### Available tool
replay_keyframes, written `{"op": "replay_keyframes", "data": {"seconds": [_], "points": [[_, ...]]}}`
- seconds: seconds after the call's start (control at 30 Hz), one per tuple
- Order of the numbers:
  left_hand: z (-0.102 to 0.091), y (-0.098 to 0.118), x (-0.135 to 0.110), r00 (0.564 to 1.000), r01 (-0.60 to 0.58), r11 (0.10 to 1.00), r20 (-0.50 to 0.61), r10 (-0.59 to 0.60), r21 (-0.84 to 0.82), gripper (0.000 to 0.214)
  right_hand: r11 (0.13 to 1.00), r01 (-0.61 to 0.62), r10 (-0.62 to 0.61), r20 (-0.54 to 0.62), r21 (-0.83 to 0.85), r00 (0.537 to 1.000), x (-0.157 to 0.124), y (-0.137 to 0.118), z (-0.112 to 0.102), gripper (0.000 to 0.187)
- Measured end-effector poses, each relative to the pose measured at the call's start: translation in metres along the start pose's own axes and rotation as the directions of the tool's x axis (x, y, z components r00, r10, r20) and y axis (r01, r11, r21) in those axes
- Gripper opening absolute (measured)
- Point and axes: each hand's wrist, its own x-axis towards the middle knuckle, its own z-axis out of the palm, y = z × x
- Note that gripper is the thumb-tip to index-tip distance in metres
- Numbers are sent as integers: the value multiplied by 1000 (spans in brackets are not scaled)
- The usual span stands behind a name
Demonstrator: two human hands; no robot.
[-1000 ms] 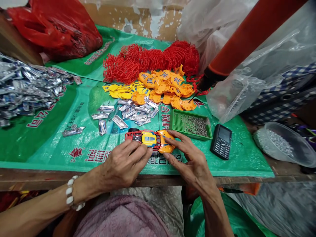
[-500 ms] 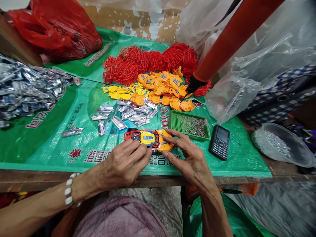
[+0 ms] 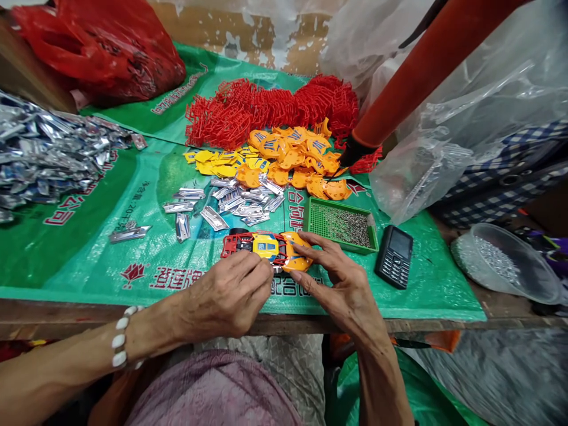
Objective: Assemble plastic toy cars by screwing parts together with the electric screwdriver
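A small toy car body (image 3: 265, 247), with a red frame, a yellow-and-blue middle and an orange nose, lies on the green woven sheet (image 3: 89, 254) near the table's front edge. My left hand (image 3: 226, 296) has its fingers curled against the car's near side. Thumb and fingers of my right hand (image 3: 339, 281) pinch the orange nose. Just beyond the car lie loose silver metal pieces (image 3: 235, 204), orange and yellow printed shells (image 3: 288, 160) and a heap of red plastic frames (image 3: 266, 109).
A green tray of small screws (image 3: 341, 223) and a black phone (image 3: 394, 255) lie right of the car. An orange pole-like tool (image 3: 412, 71) hangs over the back right. A silver foil heap (image 3: 44, 154), a red bag (image 3: 102, 47) and a clear bowl (image 3: 506, 266) surround them.
Both hands stay on the toy car, shifting it only slightly. The orange tool's tip has swung a little left, toward the orange shells.
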Motion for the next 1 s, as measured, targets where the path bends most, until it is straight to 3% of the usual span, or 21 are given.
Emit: {"op": "replay_keyframes", "data": {"seconds": [0.2, 0.6, 1.0], "points": [[-1, 1, 3, 999, 30, 999, -10, -30, 16, 47, 1000, 6, -6, -17, 21, 1000, 0, 1, 1, 29], [-10, 8, 13, 993, 54, 997, 98, -60, 59, 39, 998, -2, 4, -27, 60, 1000, 0, 1, 2, 28], [3, 11, 5, 985, 108, 992, 126, -116, 69, 28, 998, -40, 41, -18, 50, 999, 1, -2, 1, 29]]}}
